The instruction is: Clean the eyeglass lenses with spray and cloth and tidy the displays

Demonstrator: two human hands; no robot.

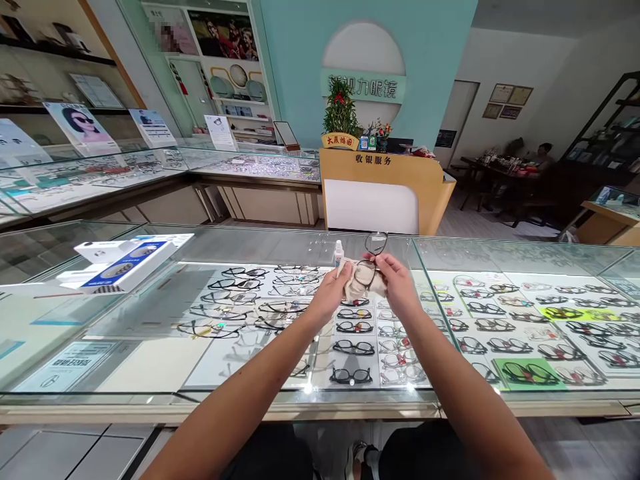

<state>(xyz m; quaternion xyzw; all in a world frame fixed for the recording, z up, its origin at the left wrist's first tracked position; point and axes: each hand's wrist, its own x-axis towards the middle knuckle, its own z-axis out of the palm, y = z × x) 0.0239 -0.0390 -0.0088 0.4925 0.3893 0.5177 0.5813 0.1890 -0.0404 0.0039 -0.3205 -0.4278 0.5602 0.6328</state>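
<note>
Above the glass counter, my two hands meet over a pair of thin dark-rimmed eyeglasses, tilted so one lens points up and away. My left hand is closed on a crumpled beige cloth, which lies behind and around the lower lens. My right hand pinches the eyeglasses near the bridge, its fingers beside the cloth. A small white bottle stands upright on the counter just beyond my left hand. The temples of the eyeglasses are mostly hidden by my hands and the cloth.
Below my arms, the glass display case holds rows of eyeglasses. An opened white-and-blue box rests on the counter at left. Across the aisle stand more display cases and a wooden cashier desk. A person sits at a far-right table.
</note>
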